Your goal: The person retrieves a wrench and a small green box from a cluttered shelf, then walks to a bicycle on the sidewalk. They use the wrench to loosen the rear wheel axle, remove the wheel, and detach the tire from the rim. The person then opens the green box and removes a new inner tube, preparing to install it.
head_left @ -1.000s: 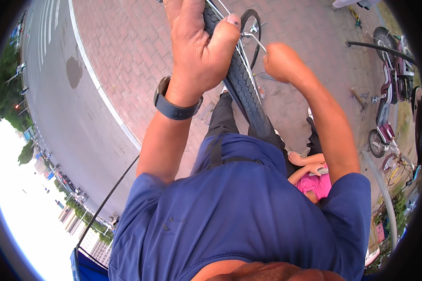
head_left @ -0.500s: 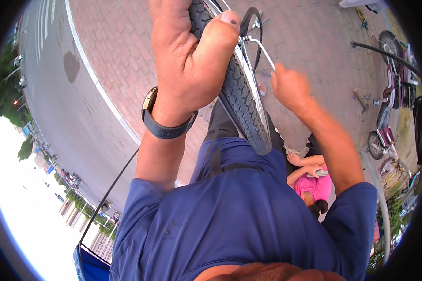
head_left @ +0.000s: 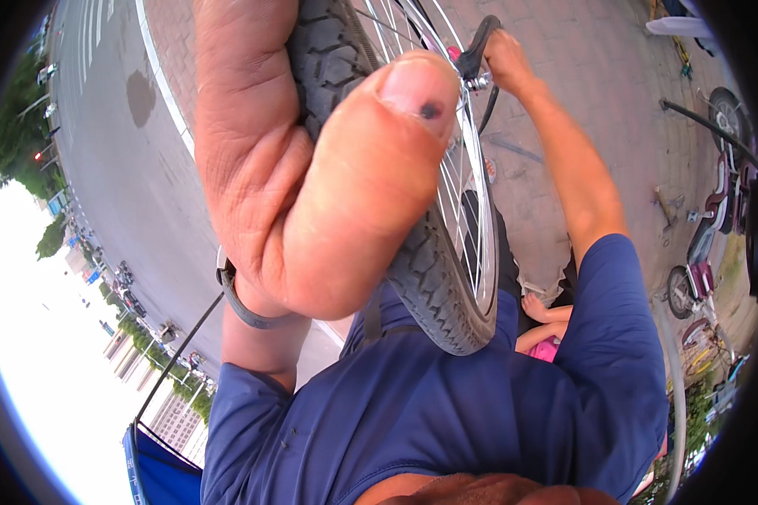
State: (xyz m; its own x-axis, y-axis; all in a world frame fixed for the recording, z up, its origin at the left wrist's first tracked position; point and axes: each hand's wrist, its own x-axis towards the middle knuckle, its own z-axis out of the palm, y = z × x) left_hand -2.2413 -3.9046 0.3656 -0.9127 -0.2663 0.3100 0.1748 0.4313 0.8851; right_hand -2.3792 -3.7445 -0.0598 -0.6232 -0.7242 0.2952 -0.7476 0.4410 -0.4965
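A bicycle wheel with a knobby black tyre [head_left: 438,282] and a silver spoked rim [head_left: 480,198] slants across the middle, close to my chest. My left hand [head_left: 312,185] is wrapped round the tyre, its big thumb lying over the tread and toward the spokes. The fingers of this hand are hidden behind the tyre. Farther off on the right, my right hand [head_left: 514,63] is closed on a black curved bicycle part [head_left: 478,50] beside the wheel. A silver axle end with a nut [head_left: 478,82] shows just below that part.
Behind my right arm sits a person in pink [head_left: 547,347], partly hidden. A hammer [head_left: 667,206] lies on the brick paving [head_left: 581,76]. Motor scooters [head_left: 707,227] and a grey pole [head_left: 672,379] stand at right. A road [head_left: 118,194] runs along the left, and a blue canopy [head_left: 164,467] is at lower left.
The wheel and my left hand have come nearer and lower in view. My right hand has moved up and away, from a silver lever-like arm to the black curved part.
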